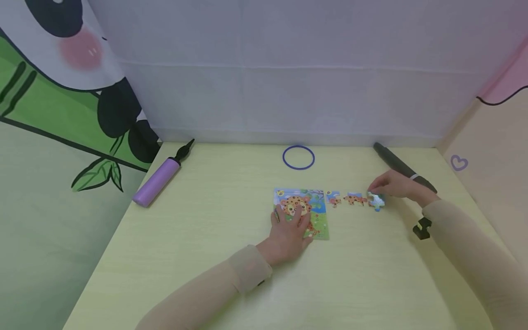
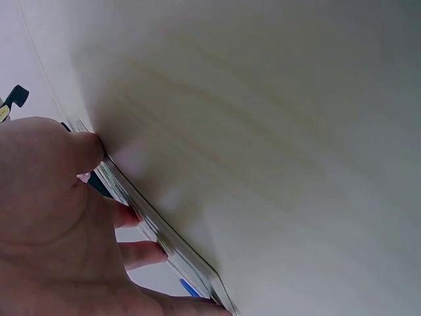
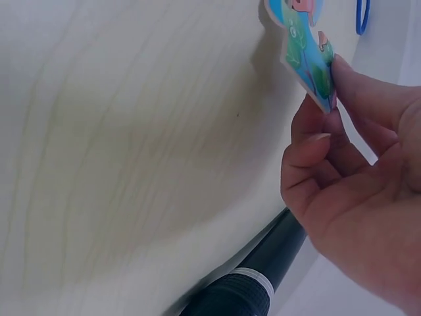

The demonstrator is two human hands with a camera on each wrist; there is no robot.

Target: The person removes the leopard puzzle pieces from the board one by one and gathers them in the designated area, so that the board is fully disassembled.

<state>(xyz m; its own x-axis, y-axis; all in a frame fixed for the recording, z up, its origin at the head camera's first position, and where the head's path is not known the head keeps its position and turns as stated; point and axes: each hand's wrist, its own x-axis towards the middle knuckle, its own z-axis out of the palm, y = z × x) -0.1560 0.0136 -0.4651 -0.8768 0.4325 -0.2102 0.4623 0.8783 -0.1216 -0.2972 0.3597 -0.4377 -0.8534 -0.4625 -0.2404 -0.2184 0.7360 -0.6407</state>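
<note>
My left hand [image 1: 286, 236] lies with spread fingers over the lower left of a jigsaw puzzle [image 1: 319, 204] with a spotted cartoon animal on it. In the left wrist view, the thumb and fingertips touch the thin edge of the puzzle board [image 2: 168, 230]. To its right, two loose puzzle pieces [image 1: 333, 199] lie in a row on the table. Farther right, my right hand [image 1: 396, 183] pinches another puzzle piece [image 3: 309, 56], blue and green, between thumb and fingers. That piece is tilted, close over the tabletop.
A purple hand pump [image 1: 158, 181] with a black nozzle lies at the table's left edge. Behind the puzzle is a thin blue ring [image 1: 283, 158]. A dark tube with a pale band [image 1: 392, 158] lies beyond my right hand. Printed cloth [image 1: 264, 101] hangs behind the table [image 1: 185, 256].
</note>
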